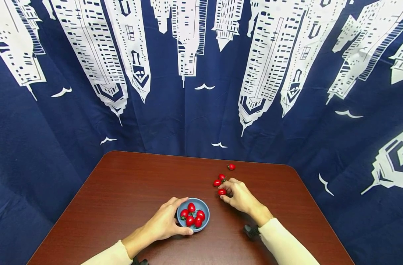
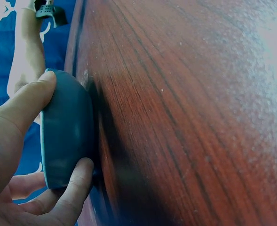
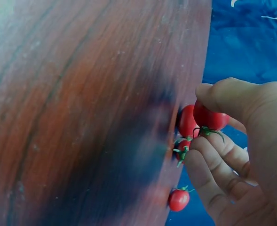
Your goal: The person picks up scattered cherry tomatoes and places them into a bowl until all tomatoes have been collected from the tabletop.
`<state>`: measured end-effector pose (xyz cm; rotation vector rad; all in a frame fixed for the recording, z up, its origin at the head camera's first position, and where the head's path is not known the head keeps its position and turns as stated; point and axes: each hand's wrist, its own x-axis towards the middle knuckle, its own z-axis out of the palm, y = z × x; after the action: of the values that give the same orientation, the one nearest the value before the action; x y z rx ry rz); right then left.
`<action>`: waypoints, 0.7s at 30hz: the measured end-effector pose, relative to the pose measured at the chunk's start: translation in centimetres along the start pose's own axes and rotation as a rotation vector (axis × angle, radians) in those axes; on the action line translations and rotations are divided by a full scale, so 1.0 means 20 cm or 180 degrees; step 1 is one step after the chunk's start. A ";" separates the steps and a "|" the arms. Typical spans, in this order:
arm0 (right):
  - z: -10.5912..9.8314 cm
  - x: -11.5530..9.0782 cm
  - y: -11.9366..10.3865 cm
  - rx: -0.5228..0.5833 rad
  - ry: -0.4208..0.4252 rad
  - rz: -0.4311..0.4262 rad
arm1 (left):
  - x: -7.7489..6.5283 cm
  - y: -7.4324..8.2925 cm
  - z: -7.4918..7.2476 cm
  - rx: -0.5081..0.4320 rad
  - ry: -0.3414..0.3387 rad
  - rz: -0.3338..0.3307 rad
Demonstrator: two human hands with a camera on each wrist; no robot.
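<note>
A small blue bowl [image 1: 206, 222] stands on the table with several red cherry tomatoes [image 1: 191, 208] inside. My left hand [image 1: 166, 221] grips it from the left side, thumb at the near rim and fingers round the far side. In the left wrist view, the thumb and fingers span the outside wall of the bowl [image 2: 67, 132]. To the right of the bowl, my right hand [image 1: 239, 195] pinches a cherry tomato [image 3: 209, 115] with a green stem between thumb and fingers, low over the table.
Just beyond the right hand, two more cherry tomatoes [image 1: 217, 183] lie close together. Another tomato [image 1: 232, 167] sits near the far edge of the brown wooden table [image 1: 148, 173]. A dark blue curtain [image 1: 168, 121] with white building prints hangs behind the table.
</note>
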<state>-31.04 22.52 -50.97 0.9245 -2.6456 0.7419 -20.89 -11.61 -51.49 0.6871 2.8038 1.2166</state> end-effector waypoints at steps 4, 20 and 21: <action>-0.01 0.00 -0.02 0.0014 0.0018 0.0061 | 0.00 0.00 0.00 0.0018 0.0040 0.0030; -0.06 0.02 -0.16 0.0060 0.0225 -0.0155 | 0.00 0.00 0.00 0.0001 -0.0031 -0.0020; -0.06 0.02 -0.17 0.0095 0.0238 -0.0178 | 0.00 0.00 0.00 -0.0002 -0.0026 -0.0012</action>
<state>-29.14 20.67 -48.52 0.9551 -2.5403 0.7889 -20.93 -11.62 -51.52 0.6848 2.7969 1.2112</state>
